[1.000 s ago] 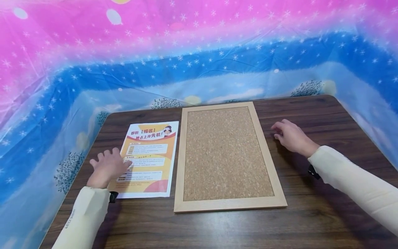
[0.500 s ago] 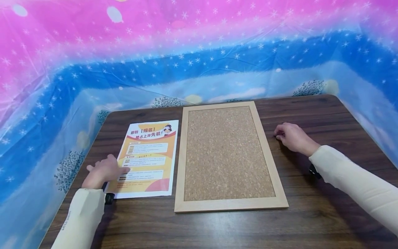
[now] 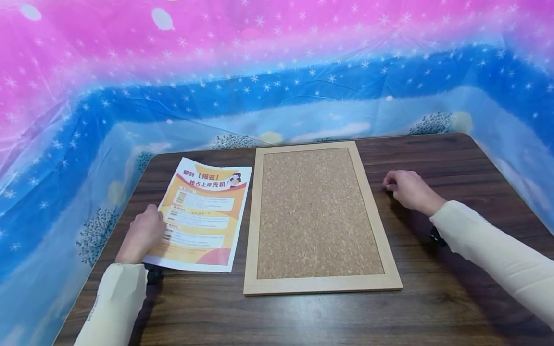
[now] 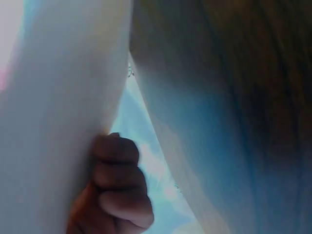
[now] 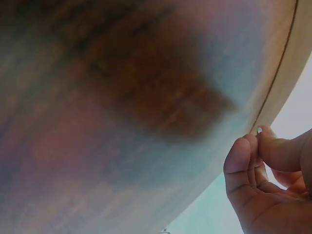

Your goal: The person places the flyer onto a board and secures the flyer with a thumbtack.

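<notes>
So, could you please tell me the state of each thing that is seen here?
Left hand: fingers curled, gripping the left edge of the printed sheet.
Printed sheet: face up, slightly curved, raised at that edge.
Right hand: thumb against fingertips; cannot tell if it holds something small.
Corkboard: lying on the table, cork side up.
Backdrop cloth: hanging, creased.

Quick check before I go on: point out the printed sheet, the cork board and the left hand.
Printed sheet (image 3: pixel 202 216): head view, middle of its printed face.
Cork board (image 3: pixel 318 216): head view, middle of the cork surface.
Left hand (image 3: pixel 144 232): head view, back of the hand.
</notes>
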A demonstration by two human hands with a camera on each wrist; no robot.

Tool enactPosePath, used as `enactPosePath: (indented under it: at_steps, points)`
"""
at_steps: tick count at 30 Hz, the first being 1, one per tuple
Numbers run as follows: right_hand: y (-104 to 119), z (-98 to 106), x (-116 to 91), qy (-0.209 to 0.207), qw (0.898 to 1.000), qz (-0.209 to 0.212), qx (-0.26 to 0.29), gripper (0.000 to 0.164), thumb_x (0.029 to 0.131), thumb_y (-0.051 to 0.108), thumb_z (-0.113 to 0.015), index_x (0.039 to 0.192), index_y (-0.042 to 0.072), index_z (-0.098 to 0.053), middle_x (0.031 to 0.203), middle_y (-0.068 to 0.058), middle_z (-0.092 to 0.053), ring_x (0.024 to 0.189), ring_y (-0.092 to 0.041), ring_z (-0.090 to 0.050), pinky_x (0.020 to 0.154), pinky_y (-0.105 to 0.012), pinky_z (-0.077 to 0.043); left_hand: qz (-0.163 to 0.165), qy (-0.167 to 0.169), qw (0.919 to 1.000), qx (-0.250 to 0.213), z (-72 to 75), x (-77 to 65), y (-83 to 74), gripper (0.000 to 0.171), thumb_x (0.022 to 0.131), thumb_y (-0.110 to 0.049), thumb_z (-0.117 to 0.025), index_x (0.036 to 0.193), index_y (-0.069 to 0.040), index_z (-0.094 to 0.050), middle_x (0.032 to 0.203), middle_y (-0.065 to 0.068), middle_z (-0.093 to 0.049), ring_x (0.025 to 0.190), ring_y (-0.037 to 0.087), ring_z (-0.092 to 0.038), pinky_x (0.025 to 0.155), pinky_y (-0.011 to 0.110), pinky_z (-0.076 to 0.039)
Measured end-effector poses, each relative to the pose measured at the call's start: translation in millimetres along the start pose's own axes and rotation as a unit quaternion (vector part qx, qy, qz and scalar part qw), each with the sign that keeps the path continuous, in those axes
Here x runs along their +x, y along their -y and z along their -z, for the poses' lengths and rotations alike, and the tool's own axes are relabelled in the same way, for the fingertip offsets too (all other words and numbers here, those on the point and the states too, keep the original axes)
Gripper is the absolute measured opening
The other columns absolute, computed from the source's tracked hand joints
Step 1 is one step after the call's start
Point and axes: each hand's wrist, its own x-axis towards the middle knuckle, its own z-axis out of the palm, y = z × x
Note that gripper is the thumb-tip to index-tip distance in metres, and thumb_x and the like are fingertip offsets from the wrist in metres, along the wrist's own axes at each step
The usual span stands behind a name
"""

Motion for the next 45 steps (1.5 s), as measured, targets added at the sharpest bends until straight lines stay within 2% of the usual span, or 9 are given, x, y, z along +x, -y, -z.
enactPosePath:
  at_steps: [4, 8, 13, 17, 21, 31, 41, 45]
  points:
    - [2, 5, 1, -0.011, 1.0, 0.004, 0.011, 0.013, 0.093, -0.006, -0.05, 0.098, 0.0, -0.06, 0.096, -0.016, -0.061, 0.083, -0.028, -0.056, 0.067, -0.042, -0.043, -0.012, -0.042, 0.999, -0.005, 2.0, 0.3, -1.2, 0.041, 0.102, -0.014, -0.021, 0.125, 0.017, -0.033, 0.091, 0.029, -0.048, 0.073, 0.035, -0.05, 0.062, 0.045, -0.041]
    - [5, 10, 2, -0.036, 0.999, 0.021, 0.02, 0.012, 0.093, -0.006, -0.049, 0.099, 0.0, -0.058, 0.096, -0.016, -0.061, 0.084, -0.028, -0.056, 0.067, -0.043, -0.042, -0.011, -0.067, 0.9976, -0.014, 7.6, 0.9, -4.0, 0.044, 0.102, -0.017, -0.017, 0.12, 0.017, -0.038, 0.092, 0.03, -0.049, 0.075, 0.036, -0.05, 0.064, 0.047, -0.041]
    - [13, 15, 3, -0.081, 0.995, 0.049, 0.042, 0.01, 0.095, -0.002, -0.049, 0.1, 0.0, -0.058, 0.095, -0.015, -0.06, 0.08, -0.025, -0.054, 0.067, -0.042, -0.041, 0.003, -0.068, 0.9971, -0.035, 17.0, 0.1, -10.4, 0.049, 0.103, -0.02, -0.015, 0.126, 0.018, -0.035, 0.097, 0.03, -0.047, 0.08, 0.037, -0.049, 0.068, 0.047, -0.04]
    - [21, 18, 4, -0.113, 0.989, 0.081, 0.051, 0.009, 0.096, 0.002, -0.051, 0.099, 0.001, -0.059, 0.092, -0.014, -0.058, 0.076, -0.023, -0.051, 0.066, -0.041, -0.041, -0.004, -0.06, 0.9968, -0.053, 17.1, -2.4, -21.2, 0.05, 0.103, -0.021, -0.014, 0.127, 0.016, -0.037, 0.095, 0.027, -0.048, 0.077, 0.034, -0.049, 0.065, 0.042, -0.04]
    - [29, 19, 4, -0.124, 0.985, 0.102, 0.062, 0.009, 0.097, 0.003, -0.051, 0.099, 0.003, -0.06, 0.089, -0.013, -0.056, 0.073, -0.021, -0.049, 0.064, -0.04, -0.04, -0.021, -0.057, 0.9966, -0.055, 9.6, -3.4, -35.0, 0.048, 0.103, -0.02, -0.015, 0.125, 0.014, -0.04, 0.093, 0.024, -0.05, 0.075, 0.032, -0.05, 0.062, 0.039, -0.04]
    - [39, 20, 5, -0.122, 0.984, 0.108, 0.071, 0.01, 0.097, 0.004, -0.051, 0.1, 0.006, -0.06, 0.09, -0.011, -0.056, 0.072, -0.02, -0.048, 0.062, -0.039, -0.04, -0.043, -0.033, 0.997, -0.055, -13.3, 1.4, -75.9, 0.043, 0.103, -0.02, -0.017, 0.122, 0.009, -0.044, 0.092, 0.021, -0.051, 0.075, 0.03, -0.052, 0.061, 0.036, -0.041]
    - [43, 19, 7, -0.119, 0.983, 0.109, 0.083, 0.009, 0.097, 0.005, -0.051, 0.101, 0.008, -0.059, 0.089, -0.009, -0.055, 0.072, -0.019, -0.048, 0.062, -0.038, -0.04, -0.082, -0.029, 0.995, -0.049, -43.0, 5.8, -104.1, 0.036, 0.103, -0.019, -0.023, 0.116, 0.006, -0.046, 0.091, 0.02, -0.056, 0.079, 0.031, -0.054, 0.065, 0.04, -0.042]
    - [45, 20, 9, -0.122, 0.983, 0.113, 0.083, 0.009, 0.097, 0.005, -0.051, 0.099, 0.008, -0.059, 0.088, -0.009, -0.054, 0.072, -0.019, -0.047, 0.063, -0.037, -0.04, -0.087, -0.012, 0.9949, -0.05, -51.9, 3.3, -114.0, 0.034, 0.102, -0.021, -0.03, 0.122, 0.004, -0.043, 0.094, 0.019, -0.057, 0.078, 0.029, -0.054, 0.064, 0.038, -0.042]
